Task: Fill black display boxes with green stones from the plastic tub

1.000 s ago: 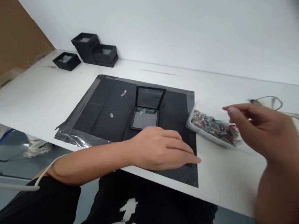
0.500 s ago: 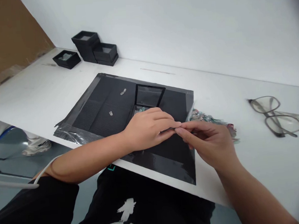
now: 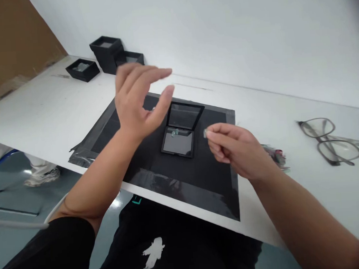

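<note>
My left hand (image 3: pixel 138 98) is raised above the black mat (image 3: pixel 182 179), fingers stretched out and apart, holding nothing. My right hand (image 3: pixel 234 149) hovers over the mat's right side, its thumb and fingers pinched on a small pale piece (image 3: pixel 205 133). Between the hands an open black hinged box (image 3: pixel 180 140) lies on the mat with two small pieces (image 3: pixel 175 133) near its hinge. A tray of small coloured pieces (image 3: pixel 276 155) sits behind my right hand, mostly hidden.
Glasses (image 3: pixel 330 139) lie on the white table at the right. Several black boxes (image 3: pixel 109 53) stand at the far left by the wall, beside a brown board (image 3: pixel 7 44). My legs in black trousers are below the table edge.
My left hand rose from the mat and opened in the air. My right hand came from the tray to meet the left, then drew back right with a small piece pinched in it.
</note>
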A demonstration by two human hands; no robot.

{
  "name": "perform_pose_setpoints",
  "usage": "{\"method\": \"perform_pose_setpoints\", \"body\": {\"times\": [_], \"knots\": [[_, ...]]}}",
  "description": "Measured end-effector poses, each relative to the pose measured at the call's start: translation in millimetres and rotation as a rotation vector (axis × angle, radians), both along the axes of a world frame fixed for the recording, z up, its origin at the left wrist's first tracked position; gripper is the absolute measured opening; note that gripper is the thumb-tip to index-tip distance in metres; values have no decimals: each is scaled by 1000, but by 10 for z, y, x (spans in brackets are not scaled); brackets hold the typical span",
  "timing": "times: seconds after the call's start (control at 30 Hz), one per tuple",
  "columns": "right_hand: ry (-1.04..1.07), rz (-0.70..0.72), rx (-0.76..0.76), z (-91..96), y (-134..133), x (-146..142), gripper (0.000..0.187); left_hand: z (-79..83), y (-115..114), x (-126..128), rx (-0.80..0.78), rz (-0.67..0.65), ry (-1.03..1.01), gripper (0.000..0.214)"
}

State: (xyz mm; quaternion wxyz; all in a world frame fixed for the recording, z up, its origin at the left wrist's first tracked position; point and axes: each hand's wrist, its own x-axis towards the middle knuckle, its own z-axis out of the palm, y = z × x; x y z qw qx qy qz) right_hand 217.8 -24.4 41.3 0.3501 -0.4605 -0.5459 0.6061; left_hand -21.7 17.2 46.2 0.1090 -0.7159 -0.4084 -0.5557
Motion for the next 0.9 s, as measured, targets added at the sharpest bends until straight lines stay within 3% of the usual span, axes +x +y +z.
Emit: {"method": "perform_pose_setpoints", "body": {"times": [0.1, 0.23, 0.3, 0.5, 0.7, 0.9], "knots": [[-119, 11, 39, -39, 203, -296, 23, -122, 215, -141, -79, 76, 56, 39], [-524, -59, 227, -241, 430, -473, 19, -297, 289, -64, -357, -37, 109, 44], [-593, -55, 250, -309, 468, -448, 18, -362, 292, -4, -475, -50, 97, 43], [-644, 77, 192, -274, 383, -301, 24, -477, 341, 60, -735, -163, 25, 41], [-588, 11, 127, -303, 374, -258, 26, -477, 341, 39, -824, -271, 12, 39], [-552, -34, 249, -435, 370, -210, 29, -436, 353, -111, -987, -483, 102, 45]]}}
